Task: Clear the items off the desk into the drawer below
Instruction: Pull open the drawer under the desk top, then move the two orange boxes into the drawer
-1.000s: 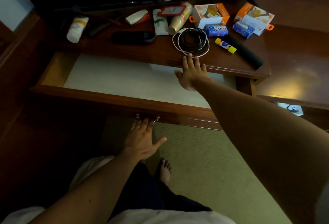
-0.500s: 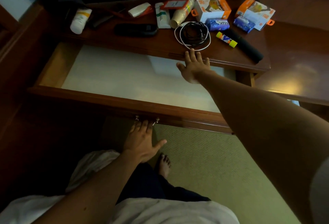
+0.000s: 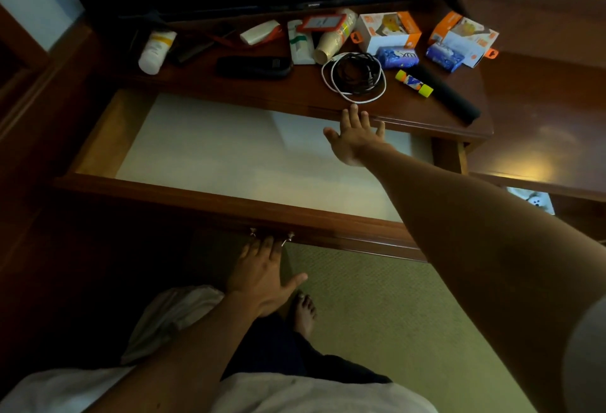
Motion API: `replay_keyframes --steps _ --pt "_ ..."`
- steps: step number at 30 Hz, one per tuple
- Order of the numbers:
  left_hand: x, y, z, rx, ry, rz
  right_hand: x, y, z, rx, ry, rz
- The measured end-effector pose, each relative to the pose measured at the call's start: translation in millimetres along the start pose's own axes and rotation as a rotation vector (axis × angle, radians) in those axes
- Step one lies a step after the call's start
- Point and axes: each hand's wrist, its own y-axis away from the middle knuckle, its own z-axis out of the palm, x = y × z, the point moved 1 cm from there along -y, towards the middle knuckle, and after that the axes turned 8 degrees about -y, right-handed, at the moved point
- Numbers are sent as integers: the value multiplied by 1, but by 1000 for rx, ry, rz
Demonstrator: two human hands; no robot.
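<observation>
Cluttered desk (image 3: 229, 87), open drawer (image 3: 229, 153) showing pale liner, right hand (image 3: 355, 140) above

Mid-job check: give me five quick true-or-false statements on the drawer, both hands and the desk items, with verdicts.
1. The wooden drawer is pulled open. True.
2. The right hand grips the coiled black and white cables. False: its fingers are spread, short of them.
3. The left hand is at the drawer's metal handle. True.
4. The drawer already holds items. False: only its pale liner shows.
5. The white lotion bottle stands upright. False: it lies down.
</observation>
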Motion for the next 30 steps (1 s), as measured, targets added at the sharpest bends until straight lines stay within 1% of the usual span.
replay_keyframes --steps 11,16,19,23,26,30 --pt "-1 9 2 -9 28 12 3 3 -10 -8 6 -8" --pt "1 7 -6 -15 23 6 3 6 -10 24 -44 -21" --pt "2 8 -16 -12 66 30 4 19 -9 72 -99 -46" --pt "10 7 -62 40 43 111 10 41 4 -9 -199 -12" --pt "11 -5 -109 156 62 139 17 45 6 -8 -261 -6" --pt "5 -48 -157 284 89 167 22 44 -9 24 -302 8"
